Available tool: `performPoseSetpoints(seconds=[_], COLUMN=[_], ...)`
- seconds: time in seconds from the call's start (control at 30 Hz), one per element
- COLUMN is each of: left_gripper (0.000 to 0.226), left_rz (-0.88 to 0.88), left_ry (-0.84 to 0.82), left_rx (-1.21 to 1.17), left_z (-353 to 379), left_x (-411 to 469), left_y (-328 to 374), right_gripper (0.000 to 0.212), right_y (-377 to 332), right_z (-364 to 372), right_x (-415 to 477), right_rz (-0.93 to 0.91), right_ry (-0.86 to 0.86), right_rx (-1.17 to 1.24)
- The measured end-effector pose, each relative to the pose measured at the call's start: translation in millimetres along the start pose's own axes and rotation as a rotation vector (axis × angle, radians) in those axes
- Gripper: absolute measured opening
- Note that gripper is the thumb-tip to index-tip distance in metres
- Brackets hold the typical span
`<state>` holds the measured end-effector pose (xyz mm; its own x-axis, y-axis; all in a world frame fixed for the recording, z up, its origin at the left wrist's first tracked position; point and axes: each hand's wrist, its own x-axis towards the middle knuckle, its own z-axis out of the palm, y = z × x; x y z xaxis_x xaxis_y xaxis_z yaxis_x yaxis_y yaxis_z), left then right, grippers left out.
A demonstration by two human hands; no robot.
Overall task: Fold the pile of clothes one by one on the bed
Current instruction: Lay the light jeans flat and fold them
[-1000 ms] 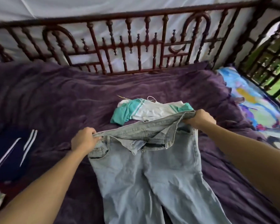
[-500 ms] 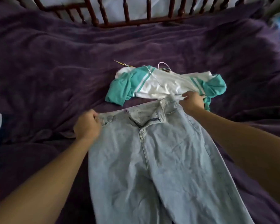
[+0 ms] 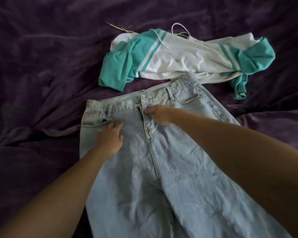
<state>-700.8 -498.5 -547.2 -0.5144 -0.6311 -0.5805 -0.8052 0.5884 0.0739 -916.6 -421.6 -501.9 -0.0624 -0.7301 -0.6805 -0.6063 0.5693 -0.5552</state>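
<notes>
Light-blue denim jeans [image 3: 170,169] lie front-up and mostly flat on the rumpled dark purple bedspread [image 3: 41,66]. The waistband is at the far end and the legs run toward the camera and out of the bottom of frame. The fly is partly open, with a dark gap showing under the waist button. Left hand [image 3: 110,136] is palm-down on the denim just below the left front pocket. Its fingers are straight and spread, pressing on the cloth and gripping nothing. Right hand [image 3: 159,115] is at the fly, fingertips touching the flap next to the dark gap. It's motion-blurred, so I can't tell whether it pinches the fabric or just rests on it. Both forearms come in from the bottom corners, over the jeans' legs. A teal-and-white short-sleeved shirt [image 3: 170,57] lies crumpled on the bedspread just past the waistband. The far right corner of the waistband overlaps the shirt's lower edge, and the left end of the waistband sits apart from it. A thin white cord [image 3: 179,24] loops at the shirt's far edge and trails across its white panel. A few thin yellowish strands [image 3: 117,28] stick out near the shirt's far left corner.
</notes>
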Motion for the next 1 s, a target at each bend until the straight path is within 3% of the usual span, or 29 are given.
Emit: performPoseSetpoints(seconds=[0.07, 0.13, 0.23, 0.3, 0.43, 0.6, 0.7, 0.87, 1.0], left_gripper=[0.055, 0.052, 0.05, 0.053, 0.048, 0.05, 0.049, 0.051, 0.054], left_rz=[-0.013, -0.01, 0.18, 0.325, 0.527, 0.57, 0.556, 0.353, 0.206], left_ry=[0.115, 0.255, 0.369, 0.366, 0.207, 0.094, 0.02, -0.105, -0.014], left_rx=[-0.019, -0.029, -0.023, 0.018, 0.134, 0.152, 0.137, 0.13, 0.095], left_z=[-1, -3, 5, 20, 77, 150, 180, 227, 265], left_x=[-12, -31, -70, -100, -168, -252, -303, -368, -409], left_y=[4, 16, 54, 84, 134, 157, 163, 154, 158], right_gripper=[0.056, 0.05, 0.039, 0.034, 0.038, 0.052, 0.054, 0.045, 0.038], right_y=[12, 34, 85, 127, 189, 237, 243, 246, 261], right_z=[16, 22, 26, 34, 79, 190, 241, 290, 289], right_x=[-11, -34, -96, -150, -255, -365, -415, -454, -471], right_rz=[-0.008, 0.06, 0.203, 0.33, 0.645, 0.869, 0.918, 0.892, 0.789], right_ry=[0.102, 0.338, 0.655, 0.745, 0.659, 0.556, 0.506, 0.38, 0.29], right_rx=[-0.045, 0.087, 0.125, 0.089, 0.069, 0.175, 0.221, 0.177, 0.204])
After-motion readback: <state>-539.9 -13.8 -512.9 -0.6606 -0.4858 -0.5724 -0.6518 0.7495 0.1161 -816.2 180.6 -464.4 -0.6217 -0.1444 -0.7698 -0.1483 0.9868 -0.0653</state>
